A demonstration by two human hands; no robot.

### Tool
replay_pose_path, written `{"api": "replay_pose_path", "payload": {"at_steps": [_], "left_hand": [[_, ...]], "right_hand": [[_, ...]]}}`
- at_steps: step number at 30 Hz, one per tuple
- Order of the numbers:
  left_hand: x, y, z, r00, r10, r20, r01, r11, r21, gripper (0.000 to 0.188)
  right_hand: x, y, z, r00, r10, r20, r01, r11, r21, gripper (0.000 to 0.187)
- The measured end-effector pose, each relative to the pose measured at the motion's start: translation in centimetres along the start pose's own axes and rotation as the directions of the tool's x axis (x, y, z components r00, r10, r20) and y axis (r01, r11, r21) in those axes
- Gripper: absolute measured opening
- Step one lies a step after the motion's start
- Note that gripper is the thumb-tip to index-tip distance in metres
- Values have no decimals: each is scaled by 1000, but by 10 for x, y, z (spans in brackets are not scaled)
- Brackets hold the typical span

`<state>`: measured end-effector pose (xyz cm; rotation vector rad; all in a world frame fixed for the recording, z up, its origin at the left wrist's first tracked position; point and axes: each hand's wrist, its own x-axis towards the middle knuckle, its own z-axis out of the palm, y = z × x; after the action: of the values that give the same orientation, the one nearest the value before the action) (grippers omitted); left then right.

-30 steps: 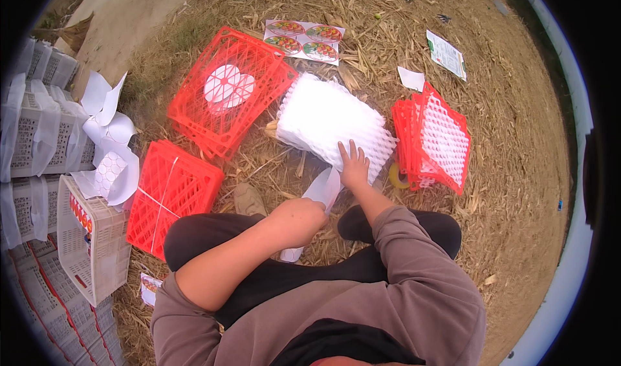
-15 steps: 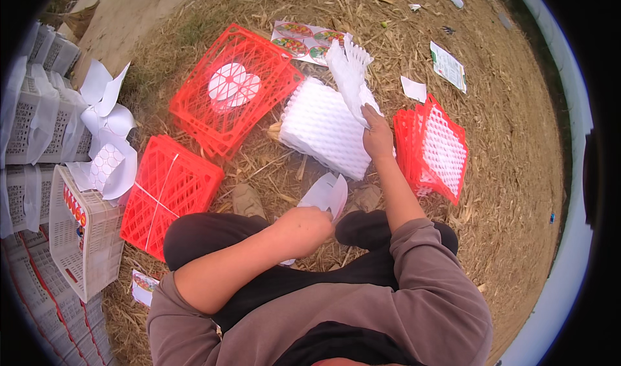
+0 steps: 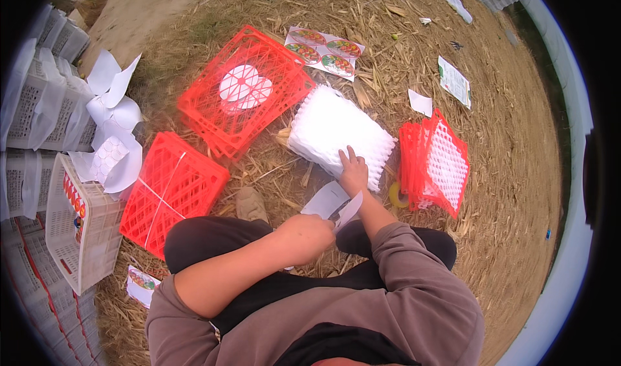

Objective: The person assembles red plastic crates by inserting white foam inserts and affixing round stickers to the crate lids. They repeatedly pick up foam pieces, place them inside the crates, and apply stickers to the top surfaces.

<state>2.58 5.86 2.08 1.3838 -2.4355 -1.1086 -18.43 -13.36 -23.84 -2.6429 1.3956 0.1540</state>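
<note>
My left hand (image 3: 305,239) is closed on a curled white sheet (image 3: 325,199), which sticks up between my knees. A small dark bit shows by its fingertips, too hidden to name. My right hand (image 3: 354,172) lies with fingers stretched out on the near edge of a stack of white foam netting (image 3: 343,130), holding nothing that I can see. The stack rests on the straw-covered ground in front of me, its top layer spread over it.
Red mesh trays (image 3: 194,117) holding white round labels stand far left; more, tied with white string (image 3: 162,201), are nearer. Red-framed netting (image 3: 446,165) and a yellow ring (image 3: 397,195) lie right. Printed labels (image 3: 333,50) lie beyond. White crates (image 3: 81,236) line the left.
The bunched foam net that my right hand held up over the stack now lies on it. That hand has come nearer to me and spread its fingers. The left hand keeps the sheet.
</note>
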Motion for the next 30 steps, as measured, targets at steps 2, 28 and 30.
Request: {"api": "replay_pose_path", "payload": {"at_steps": [2, 28, 30], "left_hand": [[-3, 0, -4, 1000, 0, 3, 0, 1000, 0, 13], [-18, 22, 19, 999, 2, 44, 0, 1000, -31, 18], [-19, 20, 18, 999, -4, 32, 5, 999, -37, 19]], "right_hand": [[-3, -2, -7, 999, -32, -7, 32, 999, -13, 75], [184, -256, 12, 719, -676, 162, 694, 708, -131, 53], [191, -251, 14, 701, -679, 217, 708, 701, -92, 50]]}}
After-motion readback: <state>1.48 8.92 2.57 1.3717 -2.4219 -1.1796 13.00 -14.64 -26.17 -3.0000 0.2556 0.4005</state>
